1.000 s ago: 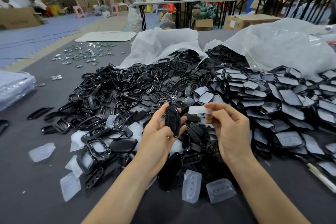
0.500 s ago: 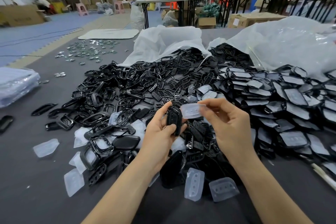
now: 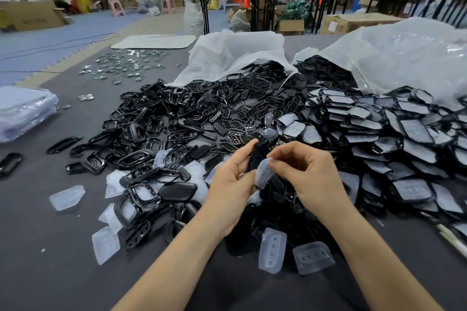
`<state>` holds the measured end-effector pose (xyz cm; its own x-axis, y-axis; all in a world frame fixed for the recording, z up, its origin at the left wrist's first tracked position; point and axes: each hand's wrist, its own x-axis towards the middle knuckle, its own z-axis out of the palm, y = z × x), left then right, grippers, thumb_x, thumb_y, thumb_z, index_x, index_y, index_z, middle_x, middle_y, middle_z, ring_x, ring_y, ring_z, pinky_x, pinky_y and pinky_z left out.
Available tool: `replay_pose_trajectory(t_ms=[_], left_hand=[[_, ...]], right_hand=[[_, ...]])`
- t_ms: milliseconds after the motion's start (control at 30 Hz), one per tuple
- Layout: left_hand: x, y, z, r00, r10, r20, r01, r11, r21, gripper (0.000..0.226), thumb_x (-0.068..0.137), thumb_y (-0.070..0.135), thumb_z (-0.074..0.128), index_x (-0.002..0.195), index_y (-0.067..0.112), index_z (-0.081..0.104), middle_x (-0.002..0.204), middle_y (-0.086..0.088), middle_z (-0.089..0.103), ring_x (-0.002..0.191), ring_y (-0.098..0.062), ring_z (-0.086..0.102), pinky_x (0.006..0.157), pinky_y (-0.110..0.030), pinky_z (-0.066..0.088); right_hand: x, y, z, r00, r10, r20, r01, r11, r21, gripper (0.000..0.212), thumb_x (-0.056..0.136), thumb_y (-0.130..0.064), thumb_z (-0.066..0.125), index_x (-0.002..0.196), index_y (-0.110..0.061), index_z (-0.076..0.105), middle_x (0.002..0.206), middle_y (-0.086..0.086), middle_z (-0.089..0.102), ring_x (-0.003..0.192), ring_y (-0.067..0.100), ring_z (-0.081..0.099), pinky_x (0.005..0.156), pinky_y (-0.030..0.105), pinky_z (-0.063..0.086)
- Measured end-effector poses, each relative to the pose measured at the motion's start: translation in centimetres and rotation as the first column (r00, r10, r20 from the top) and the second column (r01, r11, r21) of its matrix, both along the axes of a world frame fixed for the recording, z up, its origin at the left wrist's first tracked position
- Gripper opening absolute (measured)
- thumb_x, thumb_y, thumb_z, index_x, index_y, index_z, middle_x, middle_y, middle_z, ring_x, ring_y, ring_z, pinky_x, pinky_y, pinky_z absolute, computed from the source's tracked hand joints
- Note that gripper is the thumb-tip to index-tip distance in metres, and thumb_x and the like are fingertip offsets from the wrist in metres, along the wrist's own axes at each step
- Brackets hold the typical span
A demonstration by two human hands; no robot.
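1. The left hand (image 3: 232,187) is raised over the middle of the tabletop (image 3: 50,272), its thumb and fingers curled round a black key-fob shell (image 3: 255,156) that stands nearly upright between them
2. The right hand (image 3: 313,174) sits just beside it, thumb and fingertips pinching a translucent button pad (image 3: 262,174); the pad bends against the near face of the shell and touches it
3. Both pieces are held clear of the tabletop, above a dark clutter of parts between the two wrists
4. Toward the near edge, just below the hands, two loose pads (image 3: 272,250) lie side by side, each with a row of small holes
5. Left of the hands, a heap of black frames (image 3: 177,113) spreads from the middle toward the far edge, with a solid black cover (image 3: 178,190) at its near fringe; a single pad (image 3: 67,197) lies apart, toward the left edge
6. On the right half, black shells topped with pale pads (image 3: 379,129) overlap in rows out to the right edge
7. Along the far edge, a white bag (image 3: 235,55) and a clear plastic bag (image 3: 404,58) lie open, black parts spilling from their mouths
8. Near the far left corner, small shiny metal pieces (image 3: 126,65) lie scattered, and a plastic-wrapped bundle (image 3: 22,111) rests at the left edge
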<state>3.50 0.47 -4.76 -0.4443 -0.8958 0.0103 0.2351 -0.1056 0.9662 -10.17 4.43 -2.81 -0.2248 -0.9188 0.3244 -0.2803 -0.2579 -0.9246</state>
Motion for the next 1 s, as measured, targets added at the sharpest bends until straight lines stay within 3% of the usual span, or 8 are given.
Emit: replay_pose_trajectory(t_ms=[167, 367, 467, 667, 867, 1000], left_hand=[[0.0, 0.2, -0.4, 0.999, -0.022, 0.049, 0.024, 0.999, -0.04, 0.056, 0.092, -0.008, 0.054, 0.134, 0.03, 0.049, 0.127, -0.001, 0.065, 0.102, -0.015, 0.059, 0.092, -0.031, 0.046], [-0.1, 0.2, -0.7, 0.994, -0.031, 0.109, 0.043, 0.992, -0.115, 0.049, 0.094, 0.005, 0.059, 0.13, 0.037, 0.049, 0.124, 0.001, 0.067, 0.112, -0.011, 0.063, 0.096, -0.028, 0.05], [-0.2, 0.4, -0.6, 0.991, -0.037, 0.127, 0.053, 0.99, -0.129, 0.045, 0.095, 0.007, 0.057, 0.131, 0.034, 0.049, 0.114, 0.005, 0.071, 0.109, -0.011, 0.065, 0.095, -0.03, 0.051], [-0.5, 1.0, -0.2, 0.992, -0.03, 0.126, 0.049, 0.987, -0.153, 0.042, 0.096, 0.005, 0.054, 0.132, 0.027, 0.048, 0.119, 0.003, 0.068, 0.11, -0.007, 0.064, 0.1, -0.027, 0.048], [-0.5, 1.2, 0.0, 0.99, -0.017, 0.139, 0.039, 0.986, -0.162, 0.044, 0.097, 0.003, 0.051, 0.137, 0.02, 0.045, 0.125, -0.004, 0.065, 0.113, -0.007, 0.062, 0.102, -0.026, 0.046], [-0.4, 1.2, -0.1, 0.988, -0.019, 0.151, 0.044, 0.985, -0.166, 0.045, 0.096, 0.003, 0.052, 0.138, 0.02, 0.045, 0.122, 0.003, 0.066, 0.113, -0.006, 0.062, 0.102, -0.027, 0.047]], right_hand=[[0.2, 0.1, -0.3, 0.999, -0.038, 0.002, 0.038, 0.999, 0.008, 0.025, 0.08, -0.001, 0.072, 0.077, -0.026, 0.067, 0.078, -0.007, 0.071, 0.072, 0.006, 0.066, 0.07, 0.014, 0.049], [0.3, -0.1, -0.7, 0.989, -0.144, -0.039, 0.144, 0.989, 0.014, 0.021, 0.078, -0.007, 0.075, 0.073, -0.027, 0.069, 0.079, -0.004, 0.07, 0.074, 0.013, 0.066, 0.072, 0.026, 0.052], [0.5, -0.1, -0.7, 0.989, -0.147, -0.03, 0.147, 0.989, 0.007, 0.024, 0.078, -0.006, 0.075, 0.072, -0.028, 0.068, 0.08, -0.003, 0.068, 0.072, 0.012, 0.064, 0.07, 0.023, 0.051], [0.5, -0.2, -0.6, 0.977, -0.208, -0.048, 0.21, 0.977, 0.023, 0.029, 0.075, -0.007, 0.078, 0.068, -0.033, 0.066, 0.087, -0.001, 0.057, 0.065, -0.002, 0.054, 0.067, 0.007, 0.042], [0.7, -0.2, -0.6, 0.976, -0.215, -0.039, 0.216, 0.976, 0.023, 0.028, 0.077, -0.008, 0.076, 0.069, -0.033, 0.065, 0.087, -0.002, 0.061, 0.067, -0.003, 0.057, 0.067, 0.006, 0.042], [0.5, -0.1, -0.4, 0.978, -0.196, -0.064, 0.199, 0.979, 0.038, 0.027, 0.079, -0.009, 0.075, 0.07, -0.032, 0.065, 0.089, -0.002, 0.062, 0.069, -0.002, 0.058, 0.067, 0.006, 0.042]])
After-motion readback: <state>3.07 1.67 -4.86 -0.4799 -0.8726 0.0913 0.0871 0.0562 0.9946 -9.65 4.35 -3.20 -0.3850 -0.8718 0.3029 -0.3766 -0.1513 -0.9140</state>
